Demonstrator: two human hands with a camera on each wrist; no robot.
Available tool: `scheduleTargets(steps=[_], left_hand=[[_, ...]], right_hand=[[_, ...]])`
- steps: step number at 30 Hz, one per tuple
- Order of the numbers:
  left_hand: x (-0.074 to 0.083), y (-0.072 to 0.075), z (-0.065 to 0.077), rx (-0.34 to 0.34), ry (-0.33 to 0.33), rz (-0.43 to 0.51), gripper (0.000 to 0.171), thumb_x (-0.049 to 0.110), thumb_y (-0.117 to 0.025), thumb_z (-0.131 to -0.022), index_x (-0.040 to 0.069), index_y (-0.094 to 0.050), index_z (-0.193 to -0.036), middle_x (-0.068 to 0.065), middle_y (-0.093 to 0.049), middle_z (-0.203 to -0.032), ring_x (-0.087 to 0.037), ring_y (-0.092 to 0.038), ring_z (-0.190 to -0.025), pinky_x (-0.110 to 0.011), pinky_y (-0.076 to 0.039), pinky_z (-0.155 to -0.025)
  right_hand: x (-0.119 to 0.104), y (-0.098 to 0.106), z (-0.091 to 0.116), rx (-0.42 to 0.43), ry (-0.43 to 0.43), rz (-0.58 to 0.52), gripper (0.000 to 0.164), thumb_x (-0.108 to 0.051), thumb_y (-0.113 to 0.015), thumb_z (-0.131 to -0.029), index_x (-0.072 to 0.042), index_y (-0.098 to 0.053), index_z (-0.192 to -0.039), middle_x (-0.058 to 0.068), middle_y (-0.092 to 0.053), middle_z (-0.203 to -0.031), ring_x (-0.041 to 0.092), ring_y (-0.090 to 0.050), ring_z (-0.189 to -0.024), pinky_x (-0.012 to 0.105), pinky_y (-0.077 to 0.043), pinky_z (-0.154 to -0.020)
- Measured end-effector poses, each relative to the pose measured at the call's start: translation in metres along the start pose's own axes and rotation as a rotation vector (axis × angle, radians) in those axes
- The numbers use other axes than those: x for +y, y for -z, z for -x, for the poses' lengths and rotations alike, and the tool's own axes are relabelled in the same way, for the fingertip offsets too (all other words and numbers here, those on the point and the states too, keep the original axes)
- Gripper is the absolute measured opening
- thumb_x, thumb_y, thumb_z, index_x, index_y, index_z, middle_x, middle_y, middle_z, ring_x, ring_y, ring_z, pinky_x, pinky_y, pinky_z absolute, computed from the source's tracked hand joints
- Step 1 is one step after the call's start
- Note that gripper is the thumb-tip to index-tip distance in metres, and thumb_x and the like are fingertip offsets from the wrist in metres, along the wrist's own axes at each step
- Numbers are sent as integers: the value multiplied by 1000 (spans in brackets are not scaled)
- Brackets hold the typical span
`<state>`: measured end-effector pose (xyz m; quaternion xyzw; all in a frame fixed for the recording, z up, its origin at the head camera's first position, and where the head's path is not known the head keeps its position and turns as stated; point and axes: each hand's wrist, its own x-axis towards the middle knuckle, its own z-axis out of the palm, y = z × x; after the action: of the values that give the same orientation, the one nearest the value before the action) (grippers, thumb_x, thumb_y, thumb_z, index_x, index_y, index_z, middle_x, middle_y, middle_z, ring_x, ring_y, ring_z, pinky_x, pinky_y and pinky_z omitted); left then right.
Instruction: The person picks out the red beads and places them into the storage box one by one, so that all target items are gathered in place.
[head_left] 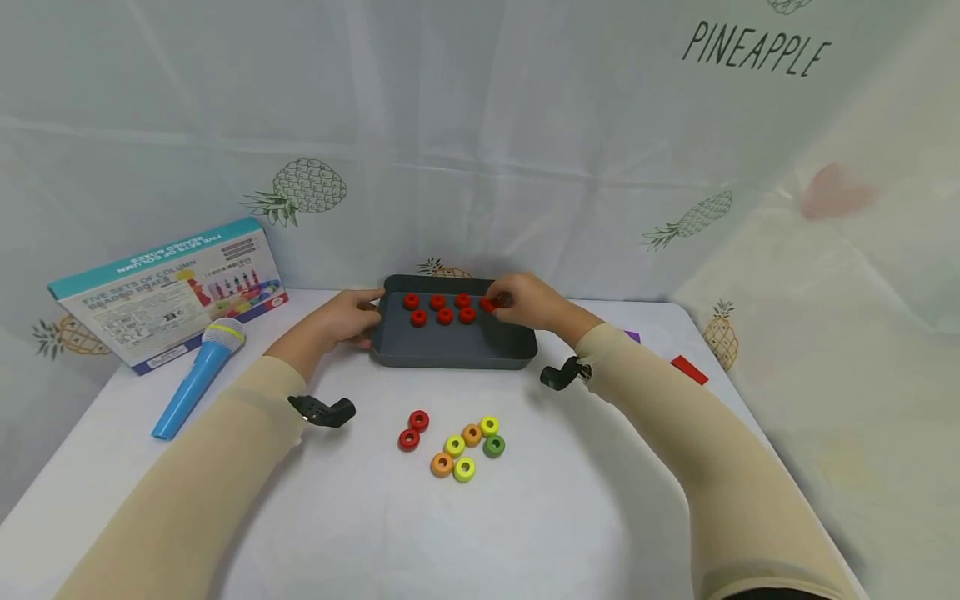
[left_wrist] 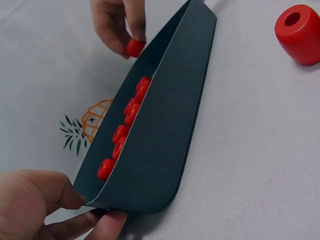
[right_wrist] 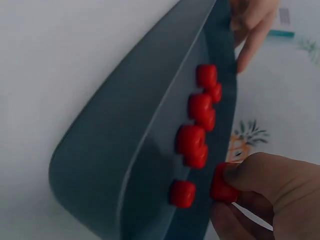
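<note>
A dark grey tray (head_left: 450, 343) stands at the back of the table with several red beads (head_left: 445, 317) lying loosely in two rows inside it. At its left end my left hand (head_left: 347, 318) grips the tray, thumb at the rim and fingers against the outside in the left wrist view. Over the tray's back right part, my right hand (head_left: 531, 302) pinches another red bead (right_wrist: 223, 185) between thumb and fingers. Nearer the front lie two more red beads (head_left: 418, 421), beside a loose group of yellow beads (head_left: 464, 470), orange beads (head_left: 442, 464) and a green bead (head_left: 494, 447).
On the left, a printed cardboard box (head_left: 172, 292) leans against the curtain (head_left: 480, 125), with a blue toy microphone (head_left: 197, 379) in front of it. A flat red piece (head_left: 689, 369) lies near the right edge, beyond my right sleeve (head_left: 675, 442).
</note>
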<state>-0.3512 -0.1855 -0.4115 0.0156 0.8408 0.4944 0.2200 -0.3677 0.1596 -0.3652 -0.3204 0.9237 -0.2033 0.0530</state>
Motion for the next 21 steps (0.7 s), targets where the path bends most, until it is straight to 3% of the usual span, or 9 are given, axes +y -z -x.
scheduleTargets(steps=[11, 21], left_hand=[[0, 0, -1, 2, 9, 10, 67, 14, -50, -102, 25, -22, -163, -21, -41, -153, -30, -58, -106, -32, -60, -75], [-1, 1, -2, 10, 18, 3, 67, 15, -50, -103, 25, -22, -163, -21, -42, -153, -29, -59, -105, -31, -60, -74]], right_hand=[[18, -18, -21, -97, -17, 143, 30, -8, -71, -89, -4, -73, -119, 8, -72, -116, 23, -65, -101, 37, -55, -91], [23, -25, -26, -150, -17, 175, 30, -13, -74, -91, -7, -72, -121, 6, -72, -119, 22, -64, -105, 38, -53, -96]])
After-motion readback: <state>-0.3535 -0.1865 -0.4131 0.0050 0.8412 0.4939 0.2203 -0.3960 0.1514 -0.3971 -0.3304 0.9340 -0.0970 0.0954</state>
